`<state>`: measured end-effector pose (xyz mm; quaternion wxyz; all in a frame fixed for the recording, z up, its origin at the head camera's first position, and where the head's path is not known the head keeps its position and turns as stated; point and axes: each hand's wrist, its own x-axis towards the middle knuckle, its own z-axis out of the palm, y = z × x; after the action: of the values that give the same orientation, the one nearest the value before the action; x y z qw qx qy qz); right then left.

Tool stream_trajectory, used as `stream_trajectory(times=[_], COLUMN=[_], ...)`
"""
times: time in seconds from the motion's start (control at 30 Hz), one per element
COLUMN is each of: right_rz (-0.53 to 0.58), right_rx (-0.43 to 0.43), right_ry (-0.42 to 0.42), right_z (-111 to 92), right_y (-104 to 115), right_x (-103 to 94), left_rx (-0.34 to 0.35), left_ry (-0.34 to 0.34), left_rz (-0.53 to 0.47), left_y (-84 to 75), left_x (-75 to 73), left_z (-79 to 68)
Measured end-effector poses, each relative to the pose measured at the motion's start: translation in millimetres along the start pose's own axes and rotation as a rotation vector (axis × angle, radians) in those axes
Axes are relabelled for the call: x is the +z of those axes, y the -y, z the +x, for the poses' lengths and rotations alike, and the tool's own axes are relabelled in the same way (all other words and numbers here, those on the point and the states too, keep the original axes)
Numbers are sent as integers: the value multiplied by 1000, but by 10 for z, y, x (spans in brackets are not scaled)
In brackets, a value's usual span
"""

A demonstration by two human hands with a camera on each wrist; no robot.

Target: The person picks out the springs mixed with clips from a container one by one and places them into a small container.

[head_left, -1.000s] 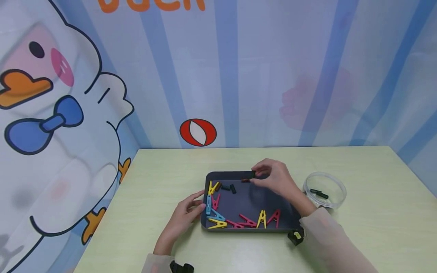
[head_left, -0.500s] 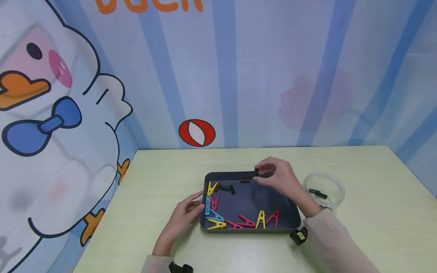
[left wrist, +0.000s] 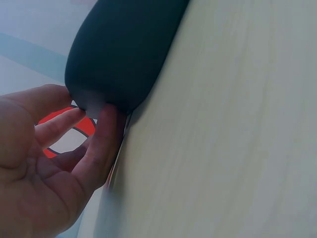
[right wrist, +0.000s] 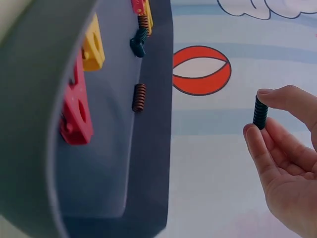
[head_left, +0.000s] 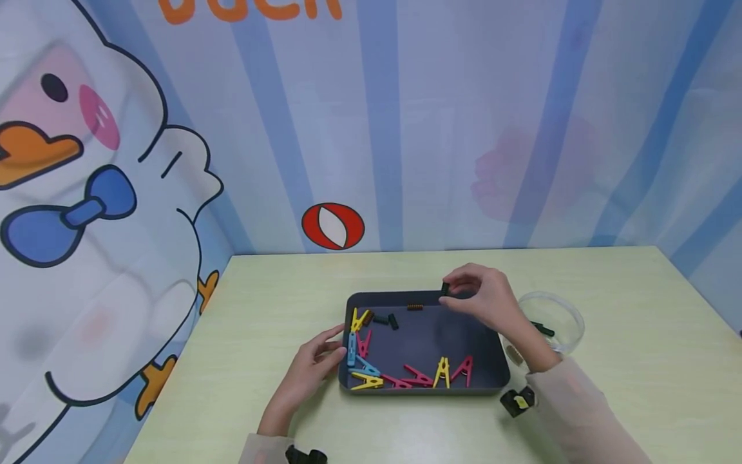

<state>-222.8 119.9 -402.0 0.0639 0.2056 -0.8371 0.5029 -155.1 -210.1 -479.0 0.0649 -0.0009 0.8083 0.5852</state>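
My right hand (head_left: 487, 299) pinches a dark green spring (right wrist: 260, 113) upright between thumb and fingertips, over the far right rim of a dark grey tray (head_left: 429, 391). A copper-coloured spring (head_left: 415, 307) lies inside by the far wall. Farther left are two dark springs (head_left: 387, 320) and a brown one (head_left: 368, 318). Yellow, blue and pink clothespins line the tray's left and near sides, including a yellow clothespin (head_left: 442, 372) and a pink clothespin (right wrist: 77, 109). My left hand (head_left: 313, 361) touches the tray's left outer side with its fingertips, also seen in the left wrist view.
A round clear dish (head_left: 570, 300) stands right of the tray, with dark springs (head_left: 543, 329) in it, partly behind the right forearm. A small brownish oval thing (head_left: 513, 354), too unclear to name, shows beside the forearm. The pale wooden table (head_left: 290, 277) meets a printed backdrop (head_left: 429, 129).
My right hand has moved right and slightly up with the dark green spring, away from the copper-coloured spring. The left hand stays at the tray.
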Motion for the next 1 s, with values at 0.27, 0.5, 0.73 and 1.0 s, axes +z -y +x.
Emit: stream_trajectory(times=[0.27,0.5,0.73,1.0], right_rz=[-8,-50,-21,-12], right_rx=[44,75,110,113], right_ry=[-23,-52,-69,-96], right_z=[-50,-118,-165,-245], right_y=[8,21,4,-14], right_x=[-114,-231,-365,-499], left_rx=[4,1,27,39], left_ry=[16,22,17,22], left_rz=[7,5,-26,-28], left_y=[-11,-6,1,6], left_x=[-28,-38,-31,-21], left_z=[-24,-32,-22,-12])
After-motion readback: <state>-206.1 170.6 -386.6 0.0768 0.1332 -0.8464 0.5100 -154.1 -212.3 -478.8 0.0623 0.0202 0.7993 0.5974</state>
